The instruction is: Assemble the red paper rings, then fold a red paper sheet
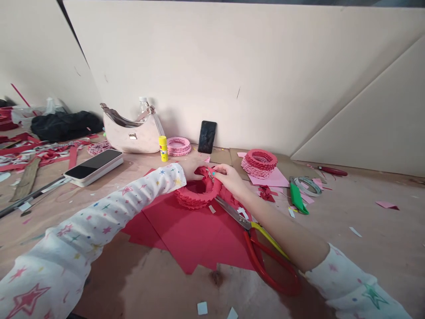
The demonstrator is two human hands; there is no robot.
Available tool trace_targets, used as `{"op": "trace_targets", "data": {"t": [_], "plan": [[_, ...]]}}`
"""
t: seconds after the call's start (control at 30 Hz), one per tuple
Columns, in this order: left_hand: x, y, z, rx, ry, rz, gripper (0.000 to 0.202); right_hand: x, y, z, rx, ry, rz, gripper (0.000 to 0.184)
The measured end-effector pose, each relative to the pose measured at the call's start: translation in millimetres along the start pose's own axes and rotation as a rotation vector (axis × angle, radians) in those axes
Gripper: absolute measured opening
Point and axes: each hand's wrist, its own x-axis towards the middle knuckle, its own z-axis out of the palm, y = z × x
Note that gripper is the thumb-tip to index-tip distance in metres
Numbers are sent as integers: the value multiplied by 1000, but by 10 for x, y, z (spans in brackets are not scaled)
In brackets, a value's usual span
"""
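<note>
My right hand (229,176) pinches a folded red paper piece (210,173) at the far side of a stack of red zigzag-edged paper rings (192,199). My left hand (193,169) is at the same red paper from the left, its fingers partly hidden behind it. The stack lies on red paper sheets (192,239) spread on the table. Large scissors (262,248) with red and yellow handles lie beside the stack, blades pointing toward it, under my right forearm.
Behind stand a pink handbag (133,137), a yellow glue stick (163,148), pink paper rings (178,146) and a leaning phone (207,136). More rings (259,163), a green cutter (298,197) and tape (308,186) lie right. A white boxy device (94,167) and paper scraps lie left.
</note>
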Motion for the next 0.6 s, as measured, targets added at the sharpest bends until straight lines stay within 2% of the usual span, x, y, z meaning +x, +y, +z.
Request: {"op": "trace_targets", "data": {"t": [0.23,0.37,0.6], "plan": [[7,-44,-53,-105,5,80,39,31,12,-18,3,-32,-2,13],[8,-104,-40,-115,10,73,36,36,27,-12,10,-50,-23,14],[25,-182,-18,-109,-12,155,47,49,51,26,30,-76,-104,12]]}}
